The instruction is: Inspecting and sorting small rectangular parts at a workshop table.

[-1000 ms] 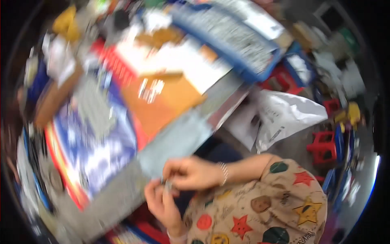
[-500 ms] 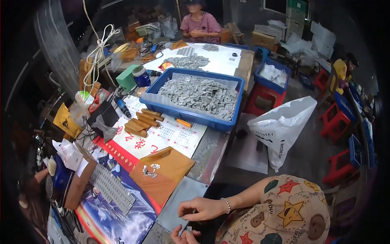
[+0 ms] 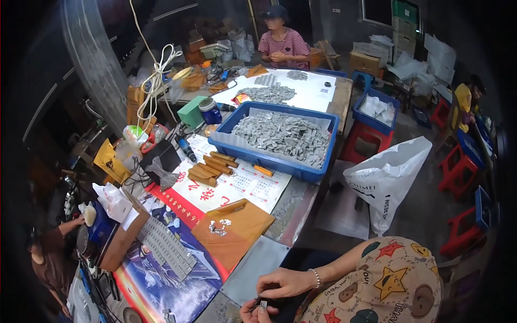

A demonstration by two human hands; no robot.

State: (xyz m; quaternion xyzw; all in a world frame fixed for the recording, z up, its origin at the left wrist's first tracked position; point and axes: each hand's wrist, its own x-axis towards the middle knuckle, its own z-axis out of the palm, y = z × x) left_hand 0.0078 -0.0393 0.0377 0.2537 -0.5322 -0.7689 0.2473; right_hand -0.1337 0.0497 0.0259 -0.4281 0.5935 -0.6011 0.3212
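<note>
Low in the picture, my left hand (image 3: 255, 314) pinches a small grey rectangular piece (image 3: 264, 304) between its fingertips. Just above it, my right hand (image 3: 284, 283), with a beaded bracelet at the wrist, has its fingers bent together and pointing down at the left fingertips. A thin dark thing shows between the two hands; what the right fingers hold is hidden. Both hands are beside a grey mat (image 3: 252, 268) at the table edge. Beyond it lies a brown sheet (image 3: 242, 241) bearing several small silvery pieces (image 3: 219, 227).
A blue bin (image 3: 269, 163) full of grey pieces stands farther back, with brown rolls (image 3: 212, 168) beside it. Grey strips (image 3: 167, 248) lie left. A white sack (image 3: 385, 188) stands right of the table. One co-worker (image 3: 284, 46) sits opposite; another person (image 3: 51, 264) is at left.
The whole view has shifted, so the table appears farther right and lower. My right fingertips have come down closer to my left fingers. More of the person at left shows.
</note>
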